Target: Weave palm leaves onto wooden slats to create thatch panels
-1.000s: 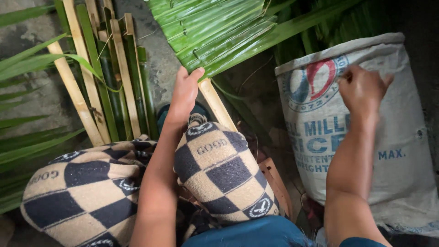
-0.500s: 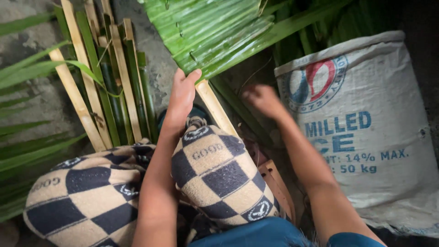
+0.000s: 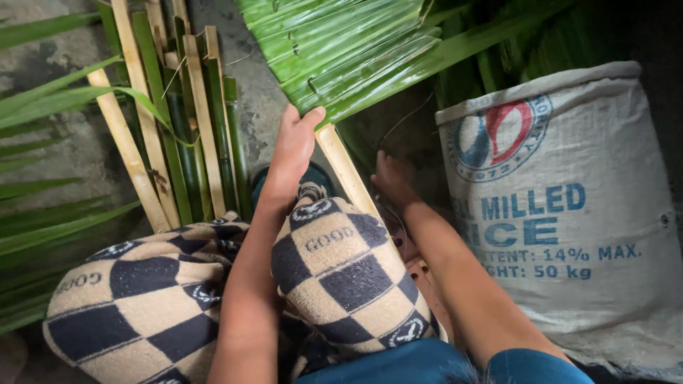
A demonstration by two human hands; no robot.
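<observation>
Lying across lap: stitched palm-leaf panel [image 3: 341, 53] on bamboo slat [image 3: 346, 171] | pressing leaf edge flat, left hand [image 3: 295, 153] grip released | reaching low beside slat, right hand [image 3: 393, 181], grip unclear | risking leaves slipping loose, nothing clamping them | standing near: sack [image 3: 569, 213].

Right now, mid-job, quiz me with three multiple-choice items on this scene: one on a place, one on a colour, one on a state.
1. Where does the grain sack stand?
A. At the person's right
B. On the split bamboo slats
C. Across the person's knees

2. What colours are the checks of the blanket over the knees?
A. Red and white
B. Dark navy and beige
C. Green and yellow

3. What is the left hand doing?
A. Gripping the sack's rim
B. Resting in the lap
C. Pressing its fingers against the stitched palm-leaf panel

Answers:
1 A, the sack fills the right side, beyond the right hand.
2 B, dark and beige squares alternate.
3 C, its fingertips meet the panel's lower edge by the bamboo strip.
</observation>
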